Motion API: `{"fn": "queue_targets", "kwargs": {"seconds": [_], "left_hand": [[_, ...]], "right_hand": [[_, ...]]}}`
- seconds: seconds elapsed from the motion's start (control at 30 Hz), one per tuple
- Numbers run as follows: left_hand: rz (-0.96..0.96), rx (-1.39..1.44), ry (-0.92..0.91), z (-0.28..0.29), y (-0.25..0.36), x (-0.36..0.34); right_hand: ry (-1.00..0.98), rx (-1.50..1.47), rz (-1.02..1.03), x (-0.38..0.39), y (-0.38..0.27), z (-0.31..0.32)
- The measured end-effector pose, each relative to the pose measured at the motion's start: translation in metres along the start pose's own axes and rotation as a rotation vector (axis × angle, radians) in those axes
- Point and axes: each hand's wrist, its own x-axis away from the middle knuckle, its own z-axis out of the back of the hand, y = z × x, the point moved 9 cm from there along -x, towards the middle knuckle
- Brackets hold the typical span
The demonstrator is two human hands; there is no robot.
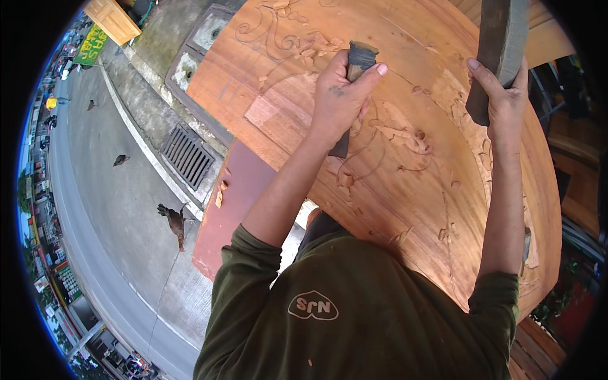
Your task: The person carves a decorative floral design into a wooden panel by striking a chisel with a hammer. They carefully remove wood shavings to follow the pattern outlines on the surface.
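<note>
Two hands, one chisel, one bar, one carved panel

Lettering on shirt and green banner

A chisel-like tool, dark and frayed on top, slants through the left fingers. A long dark block extends past the right fingers. Beneath both spreads a carved wooden panel, shavings scattered over it.
</note>
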Motion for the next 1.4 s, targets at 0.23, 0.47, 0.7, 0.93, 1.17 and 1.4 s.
{"fn": "queue_targets", "kwargs": {"seconds": [0.23,0.47,0.7,0.93,1.17,1.4], "left_hand": [[0.027,-0.114,-0.086,-0.018,0.004,0.001],[0.030,-0.101,-0.106,-0.014,-0.002,0.005],[0.088,-0.120,-0.170,-0.019,-0.008,0.009],[0.069,-0.085,-0.180,-0.023,-0.006,0.012],[0.003,-0.117,-0.200,-0.022,-0.007,0.015],[0.055,-0.088,-0.211,-0.024,-0.015,0.012]], "right_hand": [[0.017,-0.009,-0.044,-0.004,0.001,0.013],[-0.538,0.415,-0.080,0.047,0.036,-0.030],[-0.496,0.320,-0.108,0.044,0.039,-0.043],[-0.347,0.153,-0.283,0.029,0.062,-0.023],[-0.600,0.349,0.015,0.040,0.033,-0.049],[-0.635,0.345,-0.099,0.050,0.052,-0.059]]}}
